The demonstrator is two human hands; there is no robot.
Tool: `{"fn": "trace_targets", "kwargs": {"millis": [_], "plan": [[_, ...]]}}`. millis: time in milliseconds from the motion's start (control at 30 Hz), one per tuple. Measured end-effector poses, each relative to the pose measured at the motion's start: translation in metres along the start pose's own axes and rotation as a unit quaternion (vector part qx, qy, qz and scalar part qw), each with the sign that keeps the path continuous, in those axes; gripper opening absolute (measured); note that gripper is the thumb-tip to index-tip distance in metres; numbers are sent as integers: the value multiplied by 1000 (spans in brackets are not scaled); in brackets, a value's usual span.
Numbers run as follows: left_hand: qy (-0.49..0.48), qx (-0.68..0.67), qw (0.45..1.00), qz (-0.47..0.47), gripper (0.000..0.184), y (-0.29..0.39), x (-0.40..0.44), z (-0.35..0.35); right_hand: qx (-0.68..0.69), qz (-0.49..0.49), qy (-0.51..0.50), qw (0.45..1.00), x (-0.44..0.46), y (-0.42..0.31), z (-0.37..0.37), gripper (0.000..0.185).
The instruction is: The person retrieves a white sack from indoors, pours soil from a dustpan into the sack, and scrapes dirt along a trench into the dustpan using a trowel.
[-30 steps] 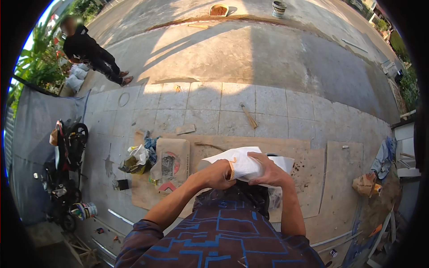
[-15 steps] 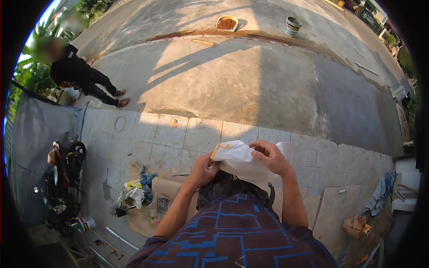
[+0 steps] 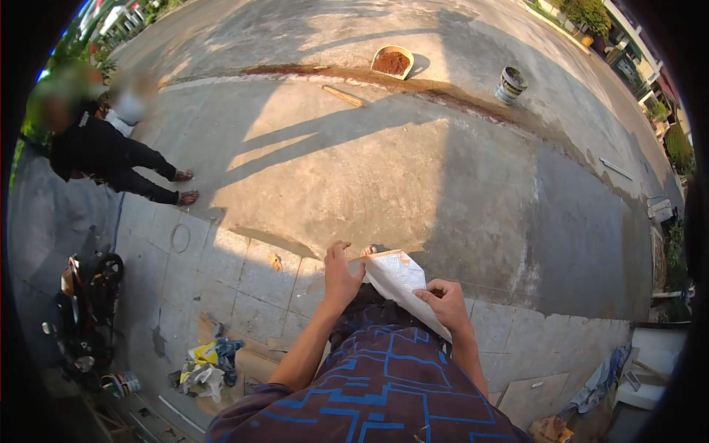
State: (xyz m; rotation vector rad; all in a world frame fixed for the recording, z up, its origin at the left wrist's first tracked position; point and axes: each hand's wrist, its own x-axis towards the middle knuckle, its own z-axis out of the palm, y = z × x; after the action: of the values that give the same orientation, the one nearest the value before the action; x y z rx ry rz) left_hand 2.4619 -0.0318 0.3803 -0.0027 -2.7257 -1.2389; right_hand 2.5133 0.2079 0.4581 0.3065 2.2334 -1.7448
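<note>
A white, sack-like sheet with an orange-marked edge is stretched at a slant in front of my waist. My left hand grips its left side, thumb toward the sheet and forefinger raised; part of the grip is hidden. At the right edge, my right hand pinches the sheet between thumb and curled fingers. Below the hands, the sheet's lower part runs down beside my patterned shirt.
Another person in dark clothes stands at left on the paving. A motorbike is parked below. Crumpled plastic bags lie near my left arm. Farther off are a tub of reddish material, a bucket and a wood strip.
The sheet has turned from lying crosswise to a slant, its orange edge now at the top. My left hand has risen, and my right hand has moved lower. The camera view has shifted.
</note>
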Motion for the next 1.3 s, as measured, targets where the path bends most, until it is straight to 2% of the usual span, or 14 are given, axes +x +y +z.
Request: {"fn": "trace_targets", "kwargs": {"millis": [167, 233, 300, 367, 500, 533, 633, 667, 800, 1033, 1100, 1167, 1233, 1300], "plan": [[22, -4, 999, -26, 27, 60, 147, -17, 7, 4, 79, 997, 121, -49, -5, 20], [-233, -81, 965, -85, 25, 82, 194, -23, 22, 6, 81, 996, 170, -72, -9, 22], [-236, -115, 963, -60, 31, 73, 225, -4, 49, -10, 81, 995, 219, -92, -5, 24], [-265, -277, 908, -167, 36, 66, 254, 13, -4, -33, 10, 999, 263, -112, -2, 24], [-217, -302, 901, -223, 34, 32, 329, 41, -17, -83, -135, 987, 359, -126, 7, 17], [-229, -293, 900, -229, 31, 25, 353, 42, -23, -25, -174, 984, 385, -128, 8, 16], [-245, -328, 878, -248, 28, -10, 427, 62, 15, -10, -245, 969, 482, -130, 7, 13], [-223, -423, 844, -242, 23, -36, 447, 87, 30, -2, -264, 964, 518, -139, 3, 12], [-195, -369, 887, -201, 19, -30, 549, 75, 0, -32, -344, 939, 642, -199, -9, 14], [11, -490, 839, -237, 24, -49, 695, 85, -3, -20, -354, 935, 801, -263, 11, 17], [16, -471, 842, -260, 25, -68, 737, 98, 87, 81, -326, 938, 850, -260, 24, 16], [27, -455, 848, -270, 26, -98, 785, 111, 132, 95, -304, 939, 897, -236, 41, 15], [-50, -432, 852, -292, 26, -129, 839, 127, 256, 150, -239, 925, 941, -229, 54, 13], [-88, -431, 855, -274, 24, -140, 891, 135, 278, 184, -207, 920, 981, -222, 54, 12]]}}
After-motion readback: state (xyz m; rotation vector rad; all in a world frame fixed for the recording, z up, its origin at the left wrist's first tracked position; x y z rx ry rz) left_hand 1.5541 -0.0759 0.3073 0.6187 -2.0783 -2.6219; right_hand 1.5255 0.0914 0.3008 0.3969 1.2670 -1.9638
